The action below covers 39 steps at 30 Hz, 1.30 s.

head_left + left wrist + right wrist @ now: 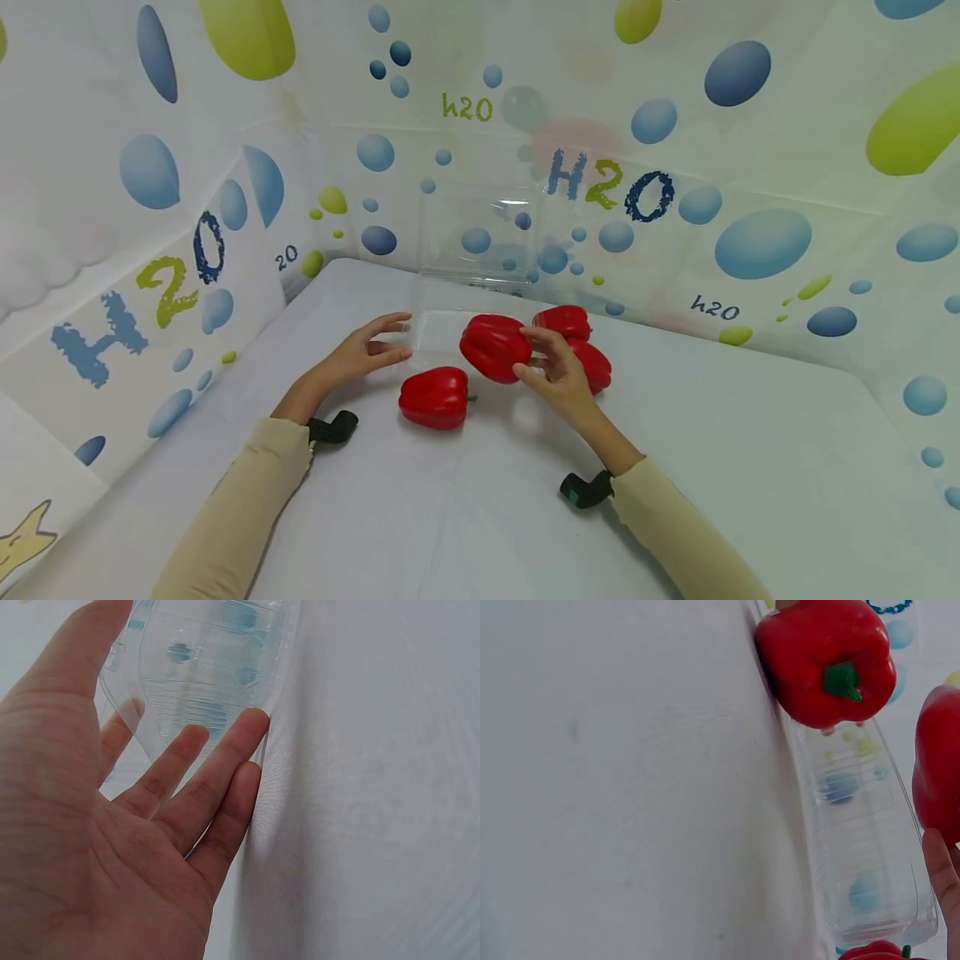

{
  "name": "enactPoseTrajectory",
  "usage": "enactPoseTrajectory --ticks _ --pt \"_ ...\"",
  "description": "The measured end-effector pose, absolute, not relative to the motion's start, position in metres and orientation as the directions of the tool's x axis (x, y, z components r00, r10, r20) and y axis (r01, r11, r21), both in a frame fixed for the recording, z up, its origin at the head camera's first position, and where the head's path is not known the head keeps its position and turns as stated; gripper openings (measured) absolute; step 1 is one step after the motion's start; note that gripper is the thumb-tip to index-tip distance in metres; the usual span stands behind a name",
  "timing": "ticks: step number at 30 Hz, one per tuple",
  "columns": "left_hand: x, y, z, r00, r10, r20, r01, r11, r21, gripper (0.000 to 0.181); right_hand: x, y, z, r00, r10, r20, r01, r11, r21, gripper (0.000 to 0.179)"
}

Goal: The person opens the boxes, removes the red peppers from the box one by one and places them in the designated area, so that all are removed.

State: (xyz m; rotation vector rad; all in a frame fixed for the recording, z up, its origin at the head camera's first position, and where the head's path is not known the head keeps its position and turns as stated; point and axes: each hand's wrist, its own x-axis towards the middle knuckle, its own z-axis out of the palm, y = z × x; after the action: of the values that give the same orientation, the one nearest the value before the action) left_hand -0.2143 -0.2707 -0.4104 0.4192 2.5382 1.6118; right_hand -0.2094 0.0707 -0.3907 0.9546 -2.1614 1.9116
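Observation:
My right hand (562,379) grips a red bell pepper (491,346) between thumb and fingers, raised over the right part of a clear plastic container (435,333). At the container's left end is my left hand (367,346), its fingers spread and fairly straight; in the left wrist view they lie against or close beside the clear wall (187,675). Another red bell pepper (435,400) lies in front of the container, its green stem pointing right. To the right, partly behind my right hand, are two more bell peppers, one farther back (562,319) and one nearer (592,365).
The container's clear lid (480,225) stands raised at the back, near the patterned backdrop (645,275). A white cloth covers the table (712,467). Dark wrist-worn devices sit at both sleeves, the left one (333,427) and the right one (585,490).

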Motion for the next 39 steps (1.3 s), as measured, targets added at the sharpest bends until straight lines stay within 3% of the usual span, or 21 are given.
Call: enactPoseTrajectory --ticks 39 --pt "-0.216 -0.271 -0.412 -0.959 0.278 0.045 0.161 0.41 0.898 0.069 -0.198 0.11 -0.4 -0.744 -0.46 0.484 -0.551 0.014 -0.834 0.057"
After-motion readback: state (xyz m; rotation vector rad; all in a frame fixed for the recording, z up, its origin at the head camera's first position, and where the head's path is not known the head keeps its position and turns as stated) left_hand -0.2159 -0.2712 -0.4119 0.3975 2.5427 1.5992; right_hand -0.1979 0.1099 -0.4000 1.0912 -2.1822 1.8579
